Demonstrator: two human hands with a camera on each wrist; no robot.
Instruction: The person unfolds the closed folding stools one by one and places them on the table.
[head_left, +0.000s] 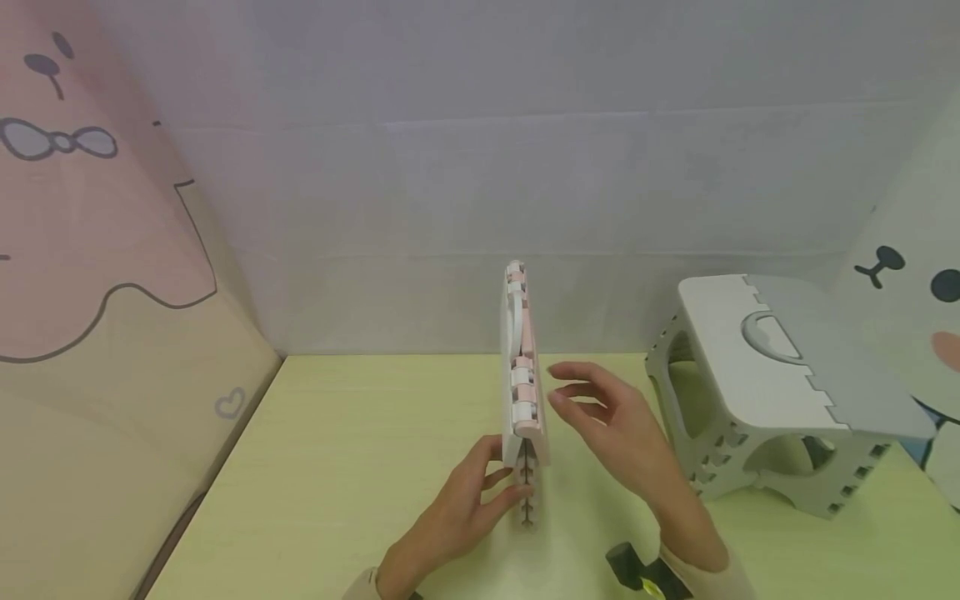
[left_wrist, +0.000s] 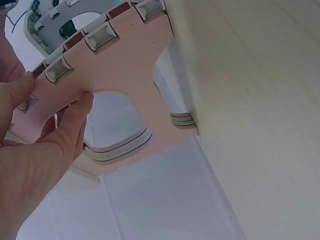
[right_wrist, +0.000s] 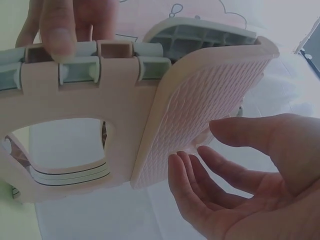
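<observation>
A pink and white plastic folding stool (head_left: pixel 522 392) stands nearly folded, edge-on to me in the middle of the table. My left hand (head_left: pixel 465 504) grips its near leg panel, the fingers reaching through the panel's cut-out in the left wrist view, where the pink leg panel (left_wrist: pixel 115 65) shows its pale hinges. To the right of the stool, my right hand (head_left: pixel 622 429) hovers with loosely bent fingers and holds nothing. The right wrist view shows a gap between that hand (right_wrist: pixel 250 190) and the textured pink top (right_wrist: pixel 200 100).
An unfolded white and grey folding stool (head_left: pixel 765 358) stands on the right of the yellow-green table (head_left: pixel 352 442). A dark object with a bit of yellow (head_left: pixel 626 565) is by my right sleeve. Pale cloth walls (head_left: pixel 420 183) with cartoon prints enclose the back and sides.
</observation>
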